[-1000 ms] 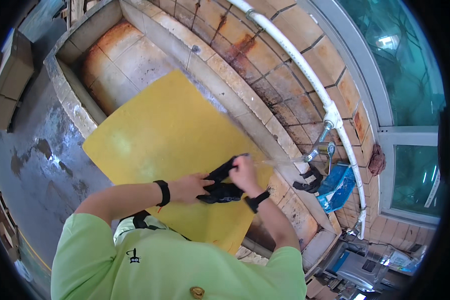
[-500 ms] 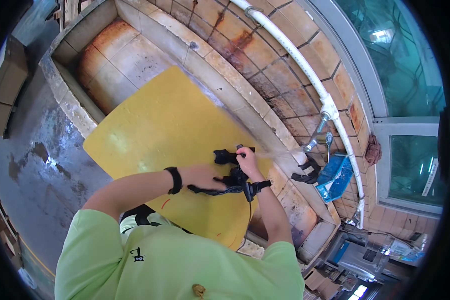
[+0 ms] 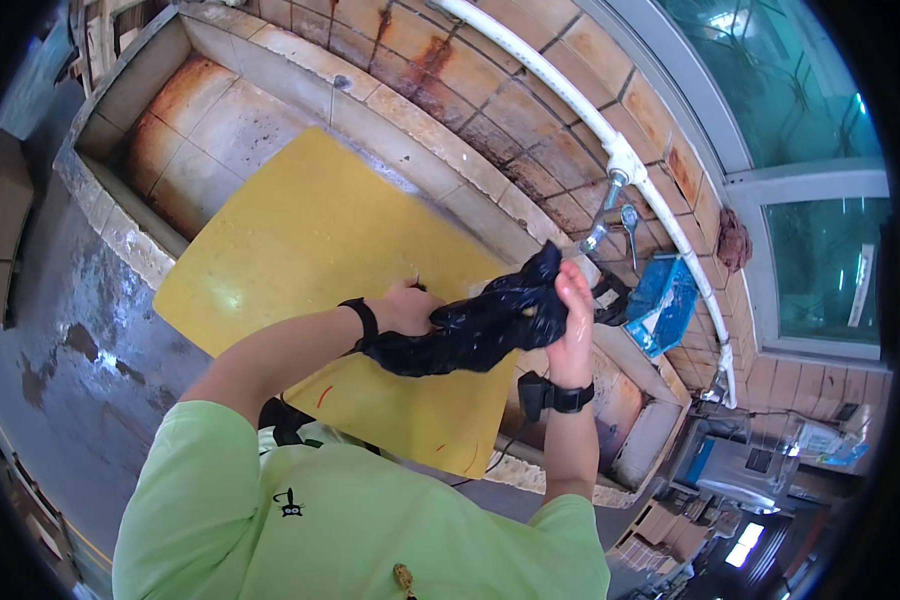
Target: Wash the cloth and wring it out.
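A dark, wet, crumpled cloth (image 3: 485,325), glossy in places, is stretched between my two hands above a yellow board (image 3: 310,220). My left hand (image 3: 408,308) is closed at the cloth's left end, its fingers partly hidden. At the other end my right hand (image 3: 570,325) holds the cloth from the right, with its fingers pointing up and water shining on the palm. The cloth's upper tip reaches close to the metal tap (image 3: 598,228). Whether the cloth is a garment I cannot tell.
The board lies across a stained tiled trough (image 3: 260,70). A white pipe (image 3: 560,85) runs along the tiled wall, feeding the tap. Beside it hang a blue plastic container (image 3: 660,305) and a dark brown rag (image 3: 734,242). Cardboard boxes (image 3: 0,220) stand at far left.
The dark cloth, bunched low on the board before, is now raised and spread toward the tap. My right hand has moved right and turned palm-up beside it; my left hand has closed on its left end.
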Tool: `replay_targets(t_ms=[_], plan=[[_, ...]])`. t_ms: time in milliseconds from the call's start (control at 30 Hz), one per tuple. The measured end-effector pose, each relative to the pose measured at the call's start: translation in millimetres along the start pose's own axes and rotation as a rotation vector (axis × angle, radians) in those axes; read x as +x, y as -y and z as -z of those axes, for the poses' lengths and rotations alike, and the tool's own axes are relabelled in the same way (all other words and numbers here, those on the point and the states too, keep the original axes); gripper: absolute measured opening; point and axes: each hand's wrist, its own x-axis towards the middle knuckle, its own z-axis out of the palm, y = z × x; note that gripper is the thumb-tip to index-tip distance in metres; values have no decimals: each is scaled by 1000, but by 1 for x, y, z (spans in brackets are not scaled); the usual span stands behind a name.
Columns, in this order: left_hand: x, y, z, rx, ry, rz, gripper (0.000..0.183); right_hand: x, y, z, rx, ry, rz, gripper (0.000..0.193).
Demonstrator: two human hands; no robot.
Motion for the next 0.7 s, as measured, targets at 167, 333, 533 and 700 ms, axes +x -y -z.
replay_targets(t_ms=[167,333,533,700], plan=[[-45,-20,-19,-286,-290,4,77,75,-59,112,132,-296,-157,26],[-71,-22,-42,458,-372,-20,58,65,-104,109,-554,-196,-414,47],[-65,-22,-31,1,-431,1,35,73,-152,161,-1073,47,-199,50],[-70,12,-32,-149,-427,264,43,84,-94,126,-734,-105,-397,34]])
